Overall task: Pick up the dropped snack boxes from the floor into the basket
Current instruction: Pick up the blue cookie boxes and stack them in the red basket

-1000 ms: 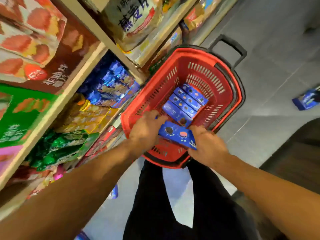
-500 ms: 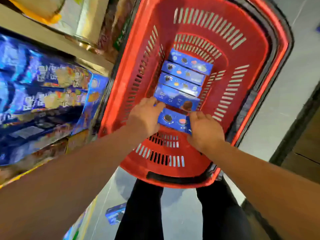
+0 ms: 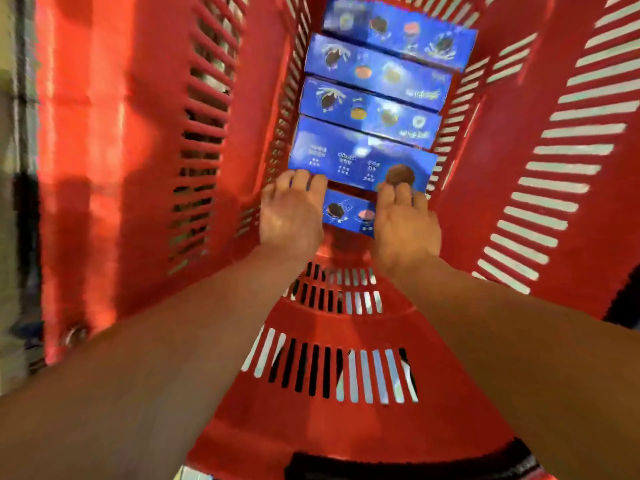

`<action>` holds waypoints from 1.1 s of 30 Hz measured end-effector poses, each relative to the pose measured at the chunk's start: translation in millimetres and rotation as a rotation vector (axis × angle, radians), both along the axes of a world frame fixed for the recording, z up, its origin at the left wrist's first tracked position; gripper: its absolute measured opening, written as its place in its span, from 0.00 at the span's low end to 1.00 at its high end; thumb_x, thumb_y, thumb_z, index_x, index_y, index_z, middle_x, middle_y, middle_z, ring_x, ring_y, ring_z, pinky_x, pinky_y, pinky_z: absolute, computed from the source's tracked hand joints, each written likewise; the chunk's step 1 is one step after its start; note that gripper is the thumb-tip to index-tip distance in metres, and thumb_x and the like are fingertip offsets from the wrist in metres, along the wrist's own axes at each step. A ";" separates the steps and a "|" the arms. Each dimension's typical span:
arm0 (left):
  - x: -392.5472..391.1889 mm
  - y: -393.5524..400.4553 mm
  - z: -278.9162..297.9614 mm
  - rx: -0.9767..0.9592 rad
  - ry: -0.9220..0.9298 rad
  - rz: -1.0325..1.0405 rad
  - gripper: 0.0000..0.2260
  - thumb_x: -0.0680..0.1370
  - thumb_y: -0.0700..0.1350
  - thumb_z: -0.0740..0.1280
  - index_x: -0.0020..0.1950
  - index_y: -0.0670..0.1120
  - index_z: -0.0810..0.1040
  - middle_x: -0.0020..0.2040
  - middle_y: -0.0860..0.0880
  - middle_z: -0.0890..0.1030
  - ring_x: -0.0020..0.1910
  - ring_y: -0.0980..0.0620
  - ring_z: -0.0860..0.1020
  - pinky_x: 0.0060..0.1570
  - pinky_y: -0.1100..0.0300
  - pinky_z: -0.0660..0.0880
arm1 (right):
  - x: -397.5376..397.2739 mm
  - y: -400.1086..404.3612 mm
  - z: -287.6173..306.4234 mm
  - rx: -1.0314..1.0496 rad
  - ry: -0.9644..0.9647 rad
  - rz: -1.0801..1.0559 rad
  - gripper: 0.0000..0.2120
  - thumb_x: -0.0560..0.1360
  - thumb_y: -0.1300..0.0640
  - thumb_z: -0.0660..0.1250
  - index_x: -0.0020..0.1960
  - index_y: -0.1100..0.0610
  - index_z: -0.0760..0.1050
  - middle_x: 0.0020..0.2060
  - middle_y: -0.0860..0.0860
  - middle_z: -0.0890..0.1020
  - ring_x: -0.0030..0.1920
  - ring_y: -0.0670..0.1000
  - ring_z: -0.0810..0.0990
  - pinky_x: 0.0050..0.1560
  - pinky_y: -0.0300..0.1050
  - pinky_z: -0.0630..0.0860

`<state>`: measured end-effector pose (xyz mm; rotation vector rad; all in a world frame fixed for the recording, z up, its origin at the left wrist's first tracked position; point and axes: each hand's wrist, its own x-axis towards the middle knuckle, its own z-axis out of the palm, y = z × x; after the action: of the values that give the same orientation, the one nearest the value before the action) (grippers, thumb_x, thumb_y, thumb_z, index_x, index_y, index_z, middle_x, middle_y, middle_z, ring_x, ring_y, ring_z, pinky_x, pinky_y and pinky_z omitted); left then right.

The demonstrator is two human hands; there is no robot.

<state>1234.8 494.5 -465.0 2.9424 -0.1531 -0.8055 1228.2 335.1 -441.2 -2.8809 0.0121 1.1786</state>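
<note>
A red slotted basket (image 3: 114, 140) fills the view. Several blue snack boxes (image 3: 374, 76) lie in a row on its bottom. At the near end of that row sits another blue snack box (image 3: 349, 213), held low between both hands. My left hand (image 3: 292, 211) grips its left end and my right hand (image 3: 403, 223) grips its right end. The fingertips of both hands touch the neighbouring box (image 3: 360, 161). Most of the held box is hidden by my hands.
The basket's near wall (image 3: 332, 358) with its slots rises below my forearms, and its black rim (image 3: 415, 462) runs along the bottom edge. A blurred strip of shelving (image 3: 14, 202) shows at the far left.
My hands have carried the blue box from the basket's rim down to its bottom, beside the other boxes. The camera has dropped much closer into the basket.
</note>
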 end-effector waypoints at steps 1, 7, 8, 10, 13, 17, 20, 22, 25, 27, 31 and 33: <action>-0.6 -0.9 -7.6 0.004 -0.011 0.017 0.22 0.71 0.42 0.67 0.64 0.51 0.69 0.60 0.48 0.73 0.63 0.45 0.70 0.59 0.50 0.70 | -0.6 0.2 -8.6 -0.008 -0.029 -0.002 0.25 0.75 0.58 0.66 0.68 0.58 0.62 0.65 0.56 0.68 0.65 0.60 0.68 0.56 0.55 0.72; -6.6 4.0 -36.1 0.026 -0.069 0.053 0.27 0.68 0.44 0.72 0.65 0.51 0.69 0.66 0.47 0.68 0.66 0.44 0.66 0.64 0.49 0.65 | -7.0 -1.6 -40.9 -0.039 -0.140 0.043 0.22 0.73 0.61 0.66 0.65 0.59 0.66 0.64 0.58 0.69 0.62 0.62 0.70 0.57 0.57 0.70; -5.7 4.8 -38.5 0.024 -0.108 0.049 0.26 0.67 0.45 0.73 0.64 0.51 0.70 0.65 0.46 0.70 0.64 0.43 0.68 0.63 0.49 0.66 | -6.2 -1.9 -44.1 -0.043 -0.136 0.046 0.23 0.73 0.61 0.66 0.65 0.58 0.65 0.66 0.58 0.68 0.63 0.63 0.69 0.58 0.57 0.69; -3.9 5.8 -40.2 0.005 -0.143 0.051 0.25 0.68 0.46 0.74 0.63 0.49 0.71 0.62 0.46 0.72 0.61 0.43 0.71 0.60 0.50 0.68 | -5.0 -2.9 -45.2 -0.047 -0.114 0.054 0.26 0.72 0.59 0.69 0.67 0.58 0.63 0.68 0.58 0.66 0.65 0.62 0.68 0.59 0.56 0.69; -1.8 6.9 -25.4 -0.047 -0.134 0.070 0.22 0.71 0.47 0.72 0.63 0.47 0.72 0.60 0.46 0.74 0.59 0.44 0.72 0.59 0.52 0.69 | -3.8 -4.8 -30.9 -0.010 -0.066 0.056 0.30 0.72 0.55 0.71 0.69 0.58 0.61 0.68 0.57 0.66 0.66 0.62 0.67 0.61 0.56 0.69; -14.8 10.1 35.0 -0.169 -0.089 0.125 0.23 0.71 0.46 0.72 0.65 0.46 0.74 0.62 0.45 0.75 0.60 0.43 0.72 0.58 0.49 0.72 | -6.9 -7.1 28.5 0.043 -0.034 0.056 0.34 0.72 0.53 0.70 0.73 0.58 0.58 0.69 0.56 0.67 0.67 0.61 0.67 0.62 0.54 0.69; -8.8 6.0 105.6 -0.213 0.007 0.151 0.23 0.72 0.48 0.69 0.67 0.46 0.73 0.64 0.44 0.74 0.63 0.42 0.71 0.62 0.48 0.70 | 3.3 -10.7 102.5 0.102 -0.023 0.056 0.35 0.71 0.50 0.69 0.74 0.58 0.60 0.67 0.55 0.69 0.66 0.60 0.68 0.63 0.53 0.68; -3.8 2.1 164.2 -0.214 0.095 0.151 0.24 0.73 0.50 0.66 0.68 0.45 0.72 0.65 0.44 0.73 0.63 0.41 0.72 0.63 0.48 0.70 | 7.5 -16.4 162.7 0.142 -0.011 0.059 0.32 0.72 0.50 0.69 0.71 0.58 0.63 0.64 0.56 0.70 0.64 0.60 0.69 0.62 0.54 0.69; 3.0 -4.4 250.2 -0.230 0.130 0.061 0.26 0.71 0.55 0.62 0.67 0.44 0.72 0.62 0.43 0.75 0.59 0.39 0.74 0.59 0.46 0.73 | 17.0 -34.8 251.4 0.190 0.014 -0.038 0.27 0.71 0.50 0.69 0.67 0.58 0.67 0.62 0.57 0.72 0.62 0.62 0.71 0.60 0.53 0.71; 17.6 -12.3 313.6 -0.253 0.126 -0.010 0.27 0.71 0.55 0.64 0.67 0.43 0.72 0.61 0.41 0.76 0.59 0.38 0.75 0.59 0.47 0.73 | 27.5 -52.1 313.4 0.181 -0.002 -0.021 0.26 0.72 0.50 0.69 0.66 0.58 0.68 0.61 0.57 0.73 0.62 0.63 0.72 0.60 0.51 0.71; 42.8 -35.2 420.6 -0.281 0.096 -0.057 0.26 0.72 0.54 0.66 0.65 0.39 0.74 0.60 0.37 0.77 0.59 0.36 0.75 0.60 0.47 0.71 | 35.7 -81.0 412.8 0.142 -0.089 -0.063 0.24 0.73 0.49 0.69 0.64 0.59 0.71 0.60 0.60 0.75 0.60 0.63 0.76 0.56 0.52 0.74; 57.2 -51.6 465.0 -0.318 0.097 -0.071 0.25 0.75 0.51 0.67 0.67 0.39 0.72 0.63 0.37 0.76 0.62 0.37 0.74 0.63 0.48 0.68 | 41.6 -96.3 452.0 0.146 -0.115 -0.126 0.26 0.72 0.47 0.70 0.65 0.58 0.71 0.60 0.60 0.75 0.60 0.63 0.76 0.58 0.53 0.75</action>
<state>1292.0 442.9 0.0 2.6080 -0.3461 -0.8426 1269.8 238.8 10.8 -2.7692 0.0982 0.9502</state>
